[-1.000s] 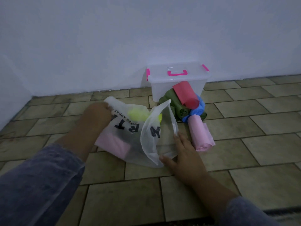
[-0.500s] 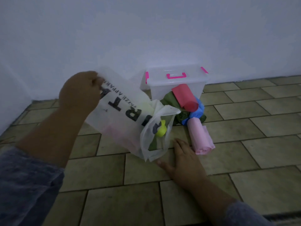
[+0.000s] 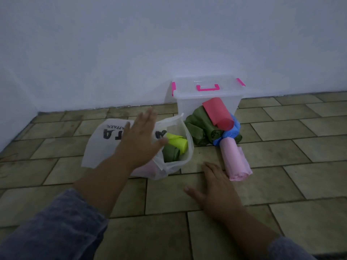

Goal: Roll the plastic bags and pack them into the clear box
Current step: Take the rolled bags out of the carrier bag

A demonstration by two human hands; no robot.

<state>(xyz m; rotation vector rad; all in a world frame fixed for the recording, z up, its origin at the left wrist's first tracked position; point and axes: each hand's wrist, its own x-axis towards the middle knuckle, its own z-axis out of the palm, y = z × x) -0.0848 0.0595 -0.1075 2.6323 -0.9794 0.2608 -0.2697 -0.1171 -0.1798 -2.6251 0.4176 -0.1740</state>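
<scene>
item: white carrier bag (image 3: 97, 145), black lettering, lying on the tiled floor (image 3: 300, 166), mouth facing right.
item: left hand (image 3: 139, 139), fingers straight and spread over the bag, gripping nothing; contact cannot be told.
item: yellow-green roll (image 3: 177, 142) and a dark green roll (image 3: 170, 154), inside the bag's mouth.
item: clear box (image 3: 206, 91), against the wall, lid on, pink clips down.
item: heap of rolled bags leaning on the box front: green rolls (image 3: 201, 128), red roll (image 3: 217, 112) on top, blue roll (image 3: 233, 130), pink roll (image 3: 235, 162) nearest.
item: right hand (image 3: 216, 186), flat on the floor just beside the pink roll, holding nothing.
risk: opening or shifting the box likely topples the heap; slick rolls may unwind if grabbed loosely.
</scene>
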